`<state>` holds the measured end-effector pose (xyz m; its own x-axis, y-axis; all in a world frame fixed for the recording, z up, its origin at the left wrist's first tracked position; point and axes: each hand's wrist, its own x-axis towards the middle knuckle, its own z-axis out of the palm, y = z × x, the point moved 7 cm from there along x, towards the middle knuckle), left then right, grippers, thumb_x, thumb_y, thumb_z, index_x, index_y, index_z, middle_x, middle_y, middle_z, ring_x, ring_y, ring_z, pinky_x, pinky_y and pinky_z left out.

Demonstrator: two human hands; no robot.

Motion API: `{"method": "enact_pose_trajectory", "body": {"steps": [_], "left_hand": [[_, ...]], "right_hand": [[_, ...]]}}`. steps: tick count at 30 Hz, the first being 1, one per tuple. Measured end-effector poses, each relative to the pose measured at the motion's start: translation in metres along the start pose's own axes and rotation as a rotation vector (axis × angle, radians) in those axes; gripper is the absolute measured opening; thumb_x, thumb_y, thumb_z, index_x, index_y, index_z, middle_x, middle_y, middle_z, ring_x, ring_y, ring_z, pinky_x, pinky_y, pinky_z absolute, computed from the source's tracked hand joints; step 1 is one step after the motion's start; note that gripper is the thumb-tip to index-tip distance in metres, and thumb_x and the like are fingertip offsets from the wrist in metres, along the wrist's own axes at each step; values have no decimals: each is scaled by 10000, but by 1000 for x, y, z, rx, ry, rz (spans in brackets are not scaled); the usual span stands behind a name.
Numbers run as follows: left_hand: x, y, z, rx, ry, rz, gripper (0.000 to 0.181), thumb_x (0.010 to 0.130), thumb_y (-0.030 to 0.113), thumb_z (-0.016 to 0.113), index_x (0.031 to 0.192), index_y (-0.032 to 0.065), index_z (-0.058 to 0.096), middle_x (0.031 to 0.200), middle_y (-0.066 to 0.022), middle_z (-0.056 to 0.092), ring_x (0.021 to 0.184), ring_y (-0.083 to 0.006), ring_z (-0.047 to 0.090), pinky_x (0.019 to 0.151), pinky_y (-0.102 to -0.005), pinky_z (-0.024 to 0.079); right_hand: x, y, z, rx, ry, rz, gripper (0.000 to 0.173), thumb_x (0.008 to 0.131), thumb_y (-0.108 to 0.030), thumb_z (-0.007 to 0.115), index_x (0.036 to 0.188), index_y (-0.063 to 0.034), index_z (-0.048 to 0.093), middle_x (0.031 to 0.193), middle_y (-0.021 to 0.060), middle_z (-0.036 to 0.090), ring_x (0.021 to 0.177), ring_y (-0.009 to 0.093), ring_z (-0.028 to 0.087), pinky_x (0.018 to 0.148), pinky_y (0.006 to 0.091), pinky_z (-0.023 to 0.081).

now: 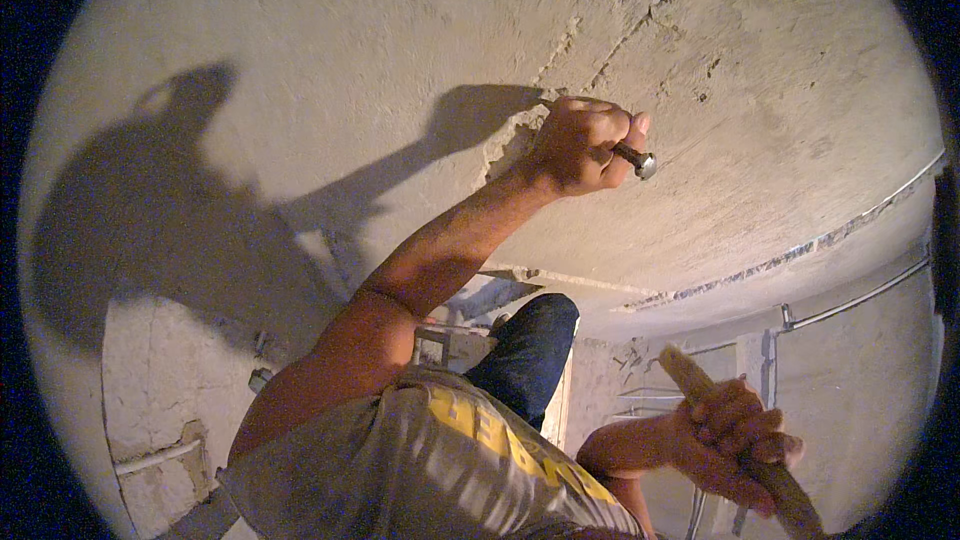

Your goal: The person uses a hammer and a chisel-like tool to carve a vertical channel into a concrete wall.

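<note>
My left hand (581, 142) is closed around a metal chisel (643, 163), its rounded struck end sticking out past the fingers. The chisel's other end points toward a rough plastered surface (375, 22), close to a chipped groove (514, 146); my fist hides most of the shaft, and I cannot tell if the tip touches. Lower right, away from the plaster, my right hand (739, 427) grips a wooden handle (787, 499), slightly blurred. One end of this handle (679, 371) shows above the fist; the other runs toward the bottom edge, and no tool head is visible.
Cracks and chipped lines (630, 30) run across the plaster above my left hand. A long cut channel (787, 255) curves along the right. Beyond are a metal pipe (855, 296) and a wire rack (645, 397). Another pipe (161, 457) sits in a wall recess at lower left.
</note>
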<state>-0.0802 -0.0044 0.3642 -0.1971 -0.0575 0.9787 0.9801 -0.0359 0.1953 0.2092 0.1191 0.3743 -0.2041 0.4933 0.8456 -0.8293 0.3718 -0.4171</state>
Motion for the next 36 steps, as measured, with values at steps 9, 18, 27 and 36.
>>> {"method": "enact_pose_trajectory", "body": {"steps": [9,18,27,36], "left_hand": [[4,-7,6,52,-52,-51,419,895,150,630,523,77,451,466,-126,473,416,-325,527,437,-425,431],[3,-6,12,99,-3,9,427,887,172,648,521,87,446,467,-112,480,414,-313,531,420,-407,419],[1,-14,6,10,-92,-147,363,930,223,607,608,76,527,543,-126,559,476,-339,570,468,-432,432],[3,-16,8,1,-104,-131,327,896,172,642,604,67,538,534,-130,545,462,-309,568,459,-416,426]], "right_hand": [[18,-4,37,-671,-237,-338,419,952,-501,549,841,-100,503,557,-4,423,408,137,302,377,288,309],[-30,99,25,-900,-536,540,296,1041,-314,477,925,-51,546,830,84,538,695,224,482,694,367,463],[16,9,8,-61,-58,28,273,1001,-303,541,832,-90,516,664,14,505,538,159,455,488,319,391],[13,37,-7,-167,-91,269,362,1013,-376,503,801,-83,493,630,-10,466,504,145,441,448,301,353]]}}
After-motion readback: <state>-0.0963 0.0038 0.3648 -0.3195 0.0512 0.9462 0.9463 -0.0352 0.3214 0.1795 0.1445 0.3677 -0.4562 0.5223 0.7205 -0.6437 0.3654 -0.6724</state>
